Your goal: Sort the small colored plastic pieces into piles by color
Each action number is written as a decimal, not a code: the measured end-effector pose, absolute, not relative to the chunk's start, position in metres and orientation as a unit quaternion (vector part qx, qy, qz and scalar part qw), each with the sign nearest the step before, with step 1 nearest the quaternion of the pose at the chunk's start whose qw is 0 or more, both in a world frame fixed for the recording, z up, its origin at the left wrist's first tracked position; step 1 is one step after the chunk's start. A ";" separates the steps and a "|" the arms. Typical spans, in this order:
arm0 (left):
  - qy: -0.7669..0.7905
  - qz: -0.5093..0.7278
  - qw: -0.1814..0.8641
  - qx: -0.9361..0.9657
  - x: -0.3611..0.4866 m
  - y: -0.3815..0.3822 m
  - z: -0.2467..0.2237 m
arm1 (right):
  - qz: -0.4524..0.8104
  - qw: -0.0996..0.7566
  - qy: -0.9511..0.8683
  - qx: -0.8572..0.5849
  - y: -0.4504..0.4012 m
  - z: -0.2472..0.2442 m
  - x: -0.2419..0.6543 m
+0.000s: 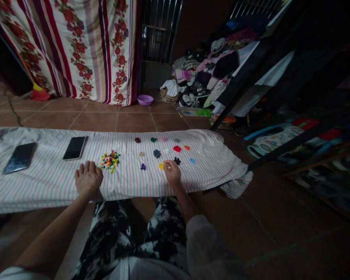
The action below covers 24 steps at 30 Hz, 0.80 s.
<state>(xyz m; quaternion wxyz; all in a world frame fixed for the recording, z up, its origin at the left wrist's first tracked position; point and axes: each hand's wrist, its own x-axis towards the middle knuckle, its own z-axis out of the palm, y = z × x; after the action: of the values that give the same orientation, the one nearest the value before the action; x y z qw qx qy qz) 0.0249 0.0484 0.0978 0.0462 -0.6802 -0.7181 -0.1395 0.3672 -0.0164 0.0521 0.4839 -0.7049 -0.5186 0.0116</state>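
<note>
Place: a home, by its look a lived-in room
Curtain point(97, 50): flowered and striped, hanging close to the floor point(99, 119)
Floor: brown, tiled, with pale joints
Clothes point(205, 76): a big untidy heap near the barred window point(161, 39)
Basin point(145, 100): purple, on the floor beside the curtain
Broom or dustpan point(40, 94): red and yellow, by the curtain's left edge
Cloth point(125, 186): striped like a bedsheet, loosely draped

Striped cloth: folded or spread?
Spread, though rumpled at the right end: the cloth runs beneath the mixed pile, both phones and the left hand.
</note>
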 end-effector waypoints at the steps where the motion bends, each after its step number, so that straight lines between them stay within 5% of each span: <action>1: -0.721 -0.140 0.044 -0.678 0.025 0.049 0.098 | 0.016 0.475 -0.526 -0.706 -0.017 0.052 0.368; 24: -0.718 -0.141 0.050 -0.680 0.023 0.052 0.091 | 0.017 0.513 -0.542 -0.666 -0.027 0.059 0.367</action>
<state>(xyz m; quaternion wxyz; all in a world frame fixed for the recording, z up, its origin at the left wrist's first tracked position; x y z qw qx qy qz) 0.0229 0.0517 0.0911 0.0503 -0.6800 -0.7177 -0.1415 0.3675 -0.0273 0.0591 0.5125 -0.6660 -0.5417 0.0173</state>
